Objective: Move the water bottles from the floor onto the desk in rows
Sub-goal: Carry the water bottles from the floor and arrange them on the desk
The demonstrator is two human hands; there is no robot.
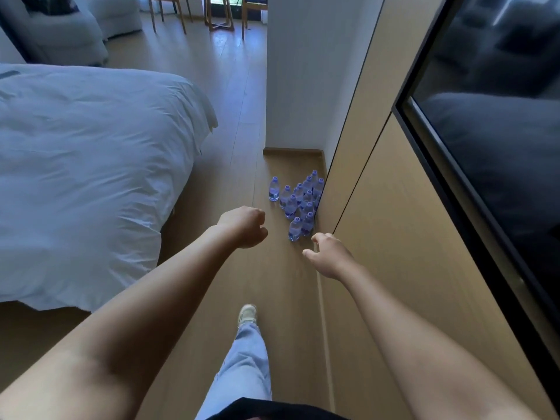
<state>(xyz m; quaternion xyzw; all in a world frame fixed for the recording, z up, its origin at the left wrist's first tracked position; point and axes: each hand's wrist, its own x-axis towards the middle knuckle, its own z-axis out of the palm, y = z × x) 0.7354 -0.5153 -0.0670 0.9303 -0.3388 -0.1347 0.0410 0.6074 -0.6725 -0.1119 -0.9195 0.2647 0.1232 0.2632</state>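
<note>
- a cluster of small water bottles [298,201] with blue-violet caps is seen upright on the wooden floor [236,122], packed into the corner where a white wall [295,71] meets a tall wooden cabinet [391,207]; from the frame centre the cluster lies at about 1 o'clock.
- one bottle [274,189] stands slightly apart at the 9 o'clock side of the cluster; the nearest bottle [295,229] sits at its 6 o'clock edge.
- the left hand [247,227] is held in the air at about 8 o'clock from the bottles, fingers curled into a loose fist, nothing gripped.
- the right hand [328,256] is stretched out just at 5 o'clock of the nearest bottle, fingers bent and spread with the thumb apart, nothing held, no bottle touched.
- a bed with white bedding [91,165] fills the 9 o'clock side of the view.
- a dark glossy screen [497,116] is set into the cabinet at 3 o'clock.
- a leg in light jeans [242,365] and a pale shoe [248,313] are seen at 6 o'clock.
- chair legs [169,13] are visible at 12 o'clock, far off.
</note>
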